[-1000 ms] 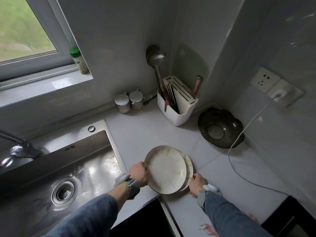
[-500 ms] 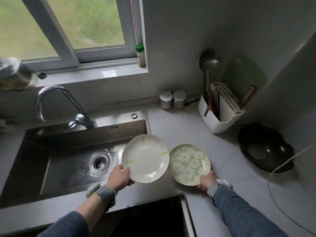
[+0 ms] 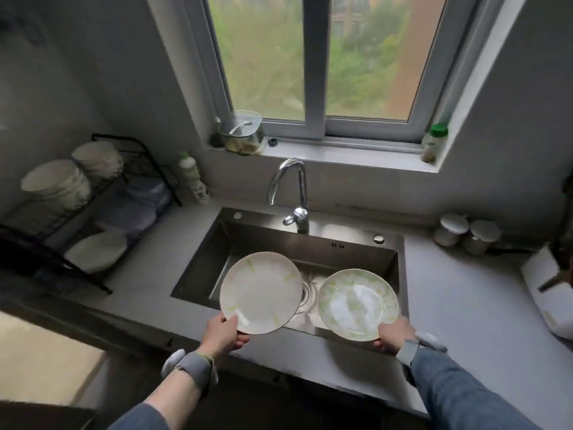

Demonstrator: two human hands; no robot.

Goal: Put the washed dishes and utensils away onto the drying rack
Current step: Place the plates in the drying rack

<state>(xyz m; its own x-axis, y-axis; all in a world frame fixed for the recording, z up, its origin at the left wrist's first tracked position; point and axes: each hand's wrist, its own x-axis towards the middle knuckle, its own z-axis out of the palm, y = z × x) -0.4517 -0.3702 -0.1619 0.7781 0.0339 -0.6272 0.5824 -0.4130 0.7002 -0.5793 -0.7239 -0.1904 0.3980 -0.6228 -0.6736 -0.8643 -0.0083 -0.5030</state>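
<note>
Holding two plates over the sink (image 3: 310,243), one per hand, presumably so drips fall in the basin. Left hand (image 3: 224,333) grip clenched on rim of pale plate (image 3: 260,291); right hand (image 3: 395,333) grip clenched on rim of green-patterned plate (image 3: 356,304). Plates kept apart, avoiding knocks. Drying rack (image 3: 93,218) left of sink, on table, already carrying bowls.

A grey countertop (image 3: 459,293) holds a steel sink (image 3: 310,243) set into it; a black dish rack (image 3: 93,212) stands at the left end; a soap bottle (image 3: 193,178) behind; two lidded jars (image 3: 466,232) at right.
</note>
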